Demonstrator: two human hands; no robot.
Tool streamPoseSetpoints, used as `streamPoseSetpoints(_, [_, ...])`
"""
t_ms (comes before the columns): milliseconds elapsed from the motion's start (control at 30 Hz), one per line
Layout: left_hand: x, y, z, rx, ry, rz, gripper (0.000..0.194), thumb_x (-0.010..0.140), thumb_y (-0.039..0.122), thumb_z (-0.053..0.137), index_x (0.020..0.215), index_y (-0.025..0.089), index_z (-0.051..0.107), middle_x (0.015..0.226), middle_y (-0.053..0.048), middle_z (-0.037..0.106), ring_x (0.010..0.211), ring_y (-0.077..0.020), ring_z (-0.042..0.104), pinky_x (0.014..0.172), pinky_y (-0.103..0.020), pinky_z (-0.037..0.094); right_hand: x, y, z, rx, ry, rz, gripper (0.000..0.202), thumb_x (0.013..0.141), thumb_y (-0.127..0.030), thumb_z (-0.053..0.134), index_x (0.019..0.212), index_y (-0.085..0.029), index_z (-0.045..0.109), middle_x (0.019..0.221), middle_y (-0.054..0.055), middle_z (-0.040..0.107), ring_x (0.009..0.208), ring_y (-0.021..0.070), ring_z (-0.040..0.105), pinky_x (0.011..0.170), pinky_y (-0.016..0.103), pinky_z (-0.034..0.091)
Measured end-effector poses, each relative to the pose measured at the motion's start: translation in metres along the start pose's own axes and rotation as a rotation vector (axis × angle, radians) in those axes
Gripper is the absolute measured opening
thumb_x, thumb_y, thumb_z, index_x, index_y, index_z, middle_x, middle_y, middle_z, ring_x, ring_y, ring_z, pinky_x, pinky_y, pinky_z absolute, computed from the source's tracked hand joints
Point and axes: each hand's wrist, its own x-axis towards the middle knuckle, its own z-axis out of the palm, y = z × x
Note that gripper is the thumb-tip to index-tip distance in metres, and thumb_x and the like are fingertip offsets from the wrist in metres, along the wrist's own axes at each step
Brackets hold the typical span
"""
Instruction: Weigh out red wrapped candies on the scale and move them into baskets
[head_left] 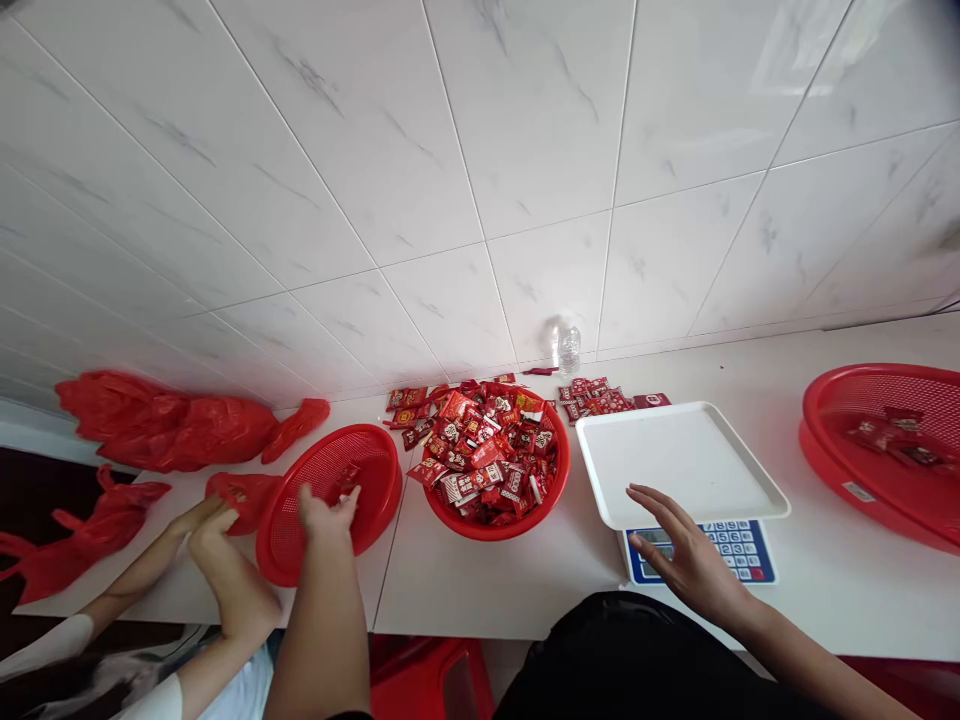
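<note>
My left hand (328, 515) reaches over a tilted red plastic basket (289, 545), its fingers apart and nothing seen in them. Just beyond the fingertips, a few small red snack packets (346, 478) lie inside this basket. My right hand (679, 555) hovers open, fingers stretched out, over the keypad side of a digital scale (750, 550). On top of the scale rests a bare white weighing tray (682, 455). Between my hands stands another red basket (487, 532), heaped with red snack packets (487, 450).
More packets (600, 398) lie loose behind the baskets, near a clear plastic bottle (569, 348) against the tiled wall. A third red basket (832, 470) holds a few packets at right. Red plastic bags (180, 425) and a co-worker's hands (206, 525) are at left; a red stool (427, 680) is below.
</note>
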Motion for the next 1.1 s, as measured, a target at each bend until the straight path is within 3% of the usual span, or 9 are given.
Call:
streamPoseSetpoints(67, [-0.032,-0.022,0.031,0.142,-0.129,0.026,0.036,0.077,0.038,0.055,0.109,0.023,0.053,0.112,-0.009,0.058,0.107,-0.0214,0.056,0.094,-0.042,0.044,0.0,0.0,0.0,0.014,-0.033,0.008,0.049,0.089,-0.045,0.044,0.135,-0.033,0.033,0.139,0.005,0.04,0.127,0.0236,0.04,0.096,0.038,0.047])
streamPoseSetpoints(200, [-0.108,-0.082,0.094,0.635,-0.646,0.193,0.031,0.074,0.043,0.06,0.095,0.019,0.063,0.099,-0.007,0.065,0.092,-0.0198,0.062,0.086,-0.036,0.048,0.0,0.0,0.0,0.034,-0.085,-0.01,0.05,0.09,-0.045,0.043,0.136,-0.033,0.031,0.14,0.006,0.038,0.127,0.0233,0.039,0.098,0.039,0.045])
streamPoseSetpoints(267, [-0.138,-0.112,0.116,0.897,-0.854,0.309,0.032,0.076,0.045,0.057,0.094,0.019,0.064,0.098,-0.008,0.066,0.092,-0.0205,0.061,0.085,-0.033,0.047,0.0,0.0,-0.001,0.038,-0.111,-0.035,0.05,0.09,-0.045,0.043,0.137,-0.033,0.03,0.14,0.006,0.037,0.128,0.0228,0.039,0.099,0.039,0.044])
streamPoseSetpoints(367, [-0.164,-0.149,0.135,1.155,-1.075,0.276,0.044,0.071,0.046,0.063,0.106,0.019,0.062,0.108,-0.009,0.064,0.1,-0.0223,0.058,0.086,-0.03,0.045,-0.001,0.0,-0.004,0.04,-0.134,-0.058,0.05,0.09,-0.045,0.043,0.137,-0.034,0.029,0.14,0.006,0.037,0.127,0.0223,0.039,0.099,0.038,0.044])
streamPoseSetpoints(500, [-0.173,-0.177,0.148,1.245,-1.072,0.246,0.033,0.073,0.032,0.064,0.104,0.019,0.062,0.105,-0.009,0.064,0.089,-0.0194,0.061,0.078,-0.027,0.045,-0.006,0.005,-0.011,0.046,-0.139,-0.023,0.049,0.09,-0.045,0.042,0.137,-0.034,0.031,0.14,0.006,0.038,0.125,0.0219,0.043,0.096,0.036,0.047])
streamPoseSetpoints(667, [-0.156,-0.17,0.161,1.246,-0.965,0.191,0.021,0.078,0.017,0.054,0.099,0.018,0.059,0.09,-0.005,0.066,0.06,-0.0105,0.058,0.057,-0.021,0.044,-0.014,0.02,-0.016,0.088,-0.117,0.028,0.047,0.09,-0.046,0.041,0.135,-0.034,0.033,0.139,0.005,0.039,0.118,0.0219,0.05,0.09,0.034,0.051])
streamPoseSetpoints(867, [-0.136,-0.149,0.17,1.255,-0.871,0.19,0.028,0.083,0.027,0.047,0.109,0.018,0.054,0.095,-0.006,0.065,0.07,-0.0133,0.061,0.061,-0.022,0.045,-0.015,0.029,-0.02,0.119,-0.107,0.046,0.047,0.091,-0.045,0.04,0.136,-0.035,0.032,0.138,0.006,0.039,0.116,0.022,0.051,0.091,0.036,0.05])
streamPoseSetpoints(967, [-0.143,-0.157,0.168,1.344,-0.984,0.194,0.047,0.071,0.034,0.064,0.115,0.021,0.053,0.108,-0.008,0.063,0.094,-0.0211,0.06,0.077,-0.027,0.046,-0.013,0.029,-0.021,0.125,-0.13,0.058,0.047,0.091,-0.046,0.039,0.136,-0.036,0.03,0.139,0.005,0.037,0.116,0.0219,0.051,0.09,0.036,0.05])
streamPoseSetpoints(1100, [-0.165,-0.183,0.17,1.628,-0.992,0.346,0.072,0.063,0.028,0.071,0.129,0.023,0.042,0.136,-0.014,0.044,0.127,-0.0329,0.036,0.099,-0.039,0.032,-0.012,0.03,-0.021,0.13,-0.155,0.061,0.047,0.091,-0.046,0.038,0.136,-0.036,0.03,0.14,0.005,0.036,0.115,0.021,0.052,0.089,0.036,0.051])
